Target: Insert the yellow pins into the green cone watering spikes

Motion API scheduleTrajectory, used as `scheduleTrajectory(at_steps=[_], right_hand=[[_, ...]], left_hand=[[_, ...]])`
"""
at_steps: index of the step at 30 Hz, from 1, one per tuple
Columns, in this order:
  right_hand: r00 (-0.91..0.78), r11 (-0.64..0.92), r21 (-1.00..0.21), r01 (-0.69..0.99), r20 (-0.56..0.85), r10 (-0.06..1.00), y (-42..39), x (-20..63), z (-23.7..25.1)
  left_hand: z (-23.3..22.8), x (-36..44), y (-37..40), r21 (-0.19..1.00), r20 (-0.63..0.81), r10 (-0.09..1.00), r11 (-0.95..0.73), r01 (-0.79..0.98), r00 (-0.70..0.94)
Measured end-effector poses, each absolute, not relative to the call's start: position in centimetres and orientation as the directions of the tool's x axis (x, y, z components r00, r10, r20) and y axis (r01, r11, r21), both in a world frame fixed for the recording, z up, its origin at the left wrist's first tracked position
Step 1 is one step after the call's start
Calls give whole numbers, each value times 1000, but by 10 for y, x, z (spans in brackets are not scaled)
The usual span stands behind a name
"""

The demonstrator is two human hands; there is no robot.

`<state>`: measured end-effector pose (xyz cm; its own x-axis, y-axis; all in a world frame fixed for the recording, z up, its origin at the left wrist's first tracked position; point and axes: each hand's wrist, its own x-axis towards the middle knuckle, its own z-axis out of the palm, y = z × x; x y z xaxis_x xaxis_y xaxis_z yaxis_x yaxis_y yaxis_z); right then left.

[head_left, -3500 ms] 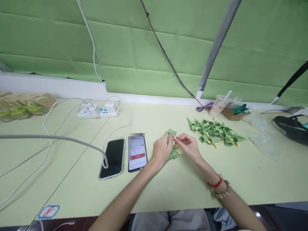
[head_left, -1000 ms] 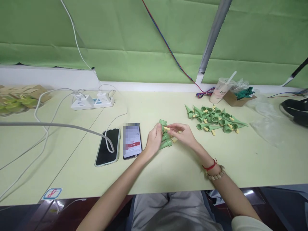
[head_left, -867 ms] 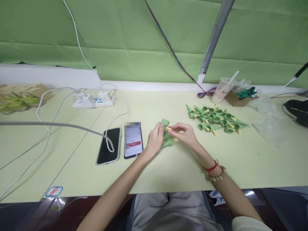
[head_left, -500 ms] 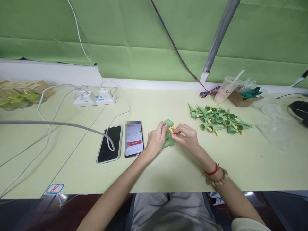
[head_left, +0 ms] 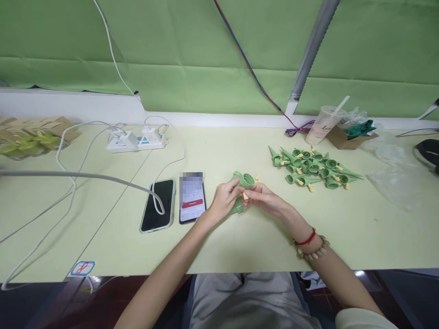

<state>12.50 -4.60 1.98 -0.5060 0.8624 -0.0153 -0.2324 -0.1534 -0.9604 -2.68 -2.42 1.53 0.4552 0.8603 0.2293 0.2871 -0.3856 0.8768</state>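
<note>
Phones (head_left: 174, 203) left of cone pile (head_left: 313, 167)

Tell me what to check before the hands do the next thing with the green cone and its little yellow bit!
1. Left hand has a firm grip on the green cone: ok; fingers wrap it.
2. Right hand meets the cone at the yellow piece: ok.
3. Yellow piece seated fully in the cone: cannot tell; fingers cover it.
4. More cones at hand: ok; the pile of green cones lies to the right on the table.
5. The two phones are apart from the hands: ok.
6. The white cable stays off the cones: ok; it ends at the dark phone.
</note>
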Motion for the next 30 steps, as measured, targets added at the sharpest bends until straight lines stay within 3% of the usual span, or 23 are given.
scheduleTrajectory(at_steps=[6, 16, 19, 24, 30], right_hand=[[-436, -162, -961, -225, -49, 898, -42, 130, 23], [-1, 20, -1000, -2, 20, 1000, -36, 124, 12], [12, -1, -1000, 16, -1, 1000, -35, 125, 12], [-123, -49, -992, -114, -34, 992, -37, 128, 20], [-121, -22, -985, -173, -1, 993, -38, 126, 21]], left_hand=[[26, -29, -23, 873, 219, 838, -397, 284, 499], [21, -27, -21, 678, 263, 914, -402, 615, 308], [20, -28, -19, 728, 273, 891, -438, 528, 363], [22, -28, -17, 887, 288, 853, -409, 215, 436], [25, -32, -13, 882, 322, 850, -430, 195, 417]])
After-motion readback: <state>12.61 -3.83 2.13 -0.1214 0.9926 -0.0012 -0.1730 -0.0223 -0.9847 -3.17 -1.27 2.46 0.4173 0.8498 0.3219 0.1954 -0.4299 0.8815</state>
